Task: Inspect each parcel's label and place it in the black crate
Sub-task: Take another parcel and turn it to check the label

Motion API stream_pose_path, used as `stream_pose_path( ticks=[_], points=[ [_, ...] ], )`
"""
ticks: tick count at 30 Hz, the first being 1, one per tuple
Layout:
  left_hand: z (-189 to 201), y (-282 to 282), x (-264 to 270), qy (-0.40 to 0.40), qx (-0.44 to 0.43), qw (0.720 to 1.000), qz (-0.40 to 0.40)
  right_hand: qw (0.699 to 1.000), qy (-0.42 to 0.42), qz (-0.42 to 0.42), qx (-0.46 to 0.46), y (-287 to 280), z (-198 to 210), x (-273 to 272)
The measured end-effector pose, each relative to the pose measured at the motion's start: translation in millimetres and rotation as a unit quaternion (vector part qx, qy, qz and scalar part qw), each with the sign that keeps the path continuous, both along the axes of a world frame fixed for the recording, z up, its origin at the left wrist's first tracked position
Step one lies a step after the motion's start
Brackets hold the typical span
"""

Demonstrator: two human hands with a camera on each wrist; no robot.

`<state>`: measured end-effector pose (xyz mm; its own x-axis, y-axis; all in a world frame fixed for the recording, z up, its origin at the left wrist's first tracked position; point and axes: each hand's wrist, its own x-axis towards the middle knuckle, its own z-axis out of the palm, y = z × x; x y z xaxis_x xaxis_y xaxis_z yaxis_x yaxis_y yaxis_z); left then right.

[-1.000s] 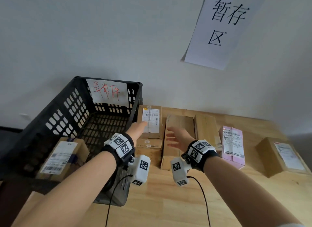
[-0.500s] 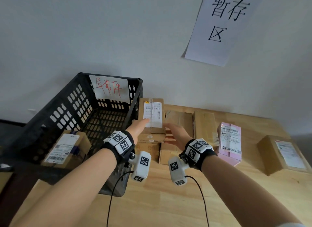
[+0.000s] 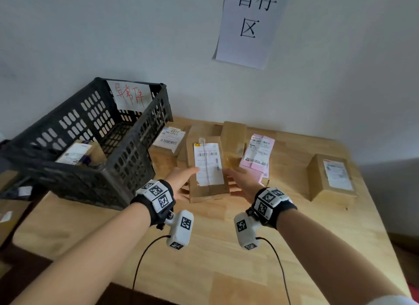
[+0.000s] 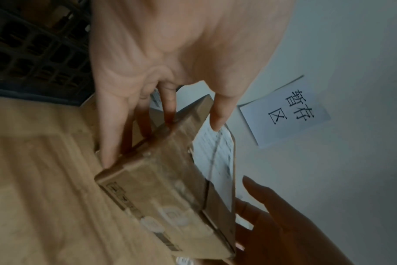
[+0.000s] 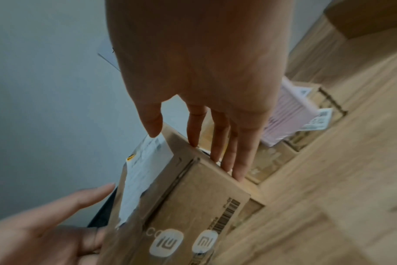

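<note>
I hold a long brown cardboard parcel (image 3: 208, 168) with a white barcode label face up, above the wooden table (image 3: 204, 270). My left hand (image 3: 181, 180) grips its left edge, thumb on the label and fingers underneath (image 4: 168, 111). My right hand (image 3: 240, 182) grips the right edge, thumb on top and fingers along the side (image 5: 193, 143). The parcel (image 5: 181, 197) shows logo stickers on its near end. The black crate (image 3: 127, 180) stands to the left, with one labelled parcel (image 3: 77, 154) inside.
More parcels lie behind the held one: a labelled box (image 3: 169, 138) beside the crate, plain brown boxes (image 3: 233, 134), a pink parcel (image 3: 258, 152), and a box (image 3: 333, 177) at the far right. The crate carries a red-lettered paper (image 3: 130, 98). A wall sign (image 3: 251, 21) hangs above.
Both hands closed on the parcel and drew it off the stack toward me. A labelled box beside the crate, which it covered, now shows.
</note>
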<state>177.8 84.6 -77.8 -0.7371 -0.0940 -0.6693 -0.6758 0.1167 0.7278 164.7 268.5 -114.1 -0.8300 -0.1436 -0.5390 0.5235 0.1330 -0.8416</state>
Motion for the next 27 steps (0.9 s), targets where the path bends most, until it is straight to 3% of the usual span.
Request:
stream_pose_path(
  ticks=[5,10,15,19,23,27],
  points=[
    [-15,30,44,-0.054,-0.043,0.992,-0.109,0.998,-0.041,0.054,0.021,31,-32,40],
    [-52,51,59,-0.147,-0.019,0.972,-0.182,0.991,-0.09,0.079,0.062,47,-67,65],
    [-146,41,35,-0.167,-0.048,0.966,-0.192,0.985,-0.136,0.064,0.086,49,-99,76],
    [-120,45,42,-0.154,-0.101,0.95,-0.251,0.976,-0.175,0.069,0.108,42,-115,80],
    [-136,34,34,-0.183,-0.107,0.942,-0.261,0.966,-0.184,0.083,0.162,33,-121,74],
    [-141,32,13,-0.177,-0.085,0.951,-0.238,0.959,-0.154,0.1,0.214,21,-121,57]
  ],
)
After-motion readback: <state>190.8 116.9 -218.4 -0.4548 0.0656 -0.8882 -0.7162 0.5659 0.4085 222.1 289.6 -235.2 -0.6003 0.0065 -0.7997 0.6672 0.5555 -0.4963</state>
